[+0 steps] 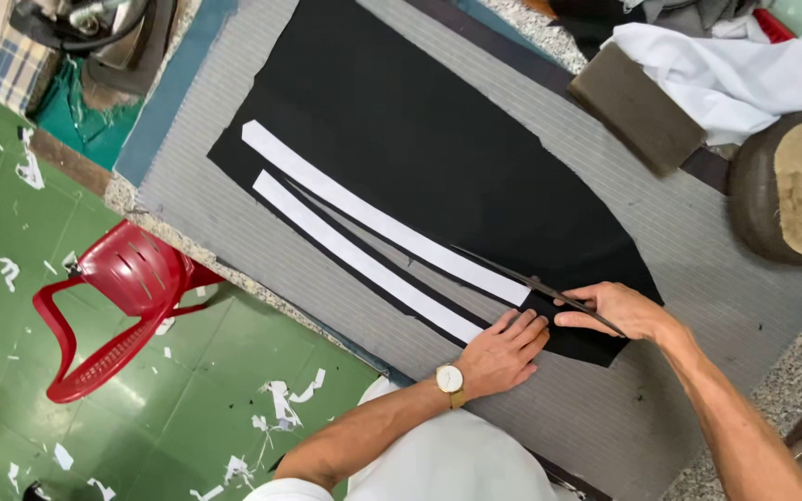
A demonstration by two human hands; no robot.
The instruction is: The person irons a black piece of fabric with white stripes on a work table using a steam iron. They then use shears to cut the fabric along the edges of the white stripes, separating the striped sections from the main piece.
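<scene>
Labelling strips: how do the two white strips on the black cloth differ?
The upper strip is longer and a bit wider than the lower strip. The upper strip's near end lies by the scissors in the right hand; the lower strip's ends by the left hand's fingertips. Both are white, flat, and parallel on the black cloth.

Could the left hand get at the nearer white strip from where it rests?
Probably yes. The left hand lies flat on the black fabric, its fingers right at the end of the nearer white strip. Nothing lies between them; the scissors in the right hand sit off to the side.
</scene>
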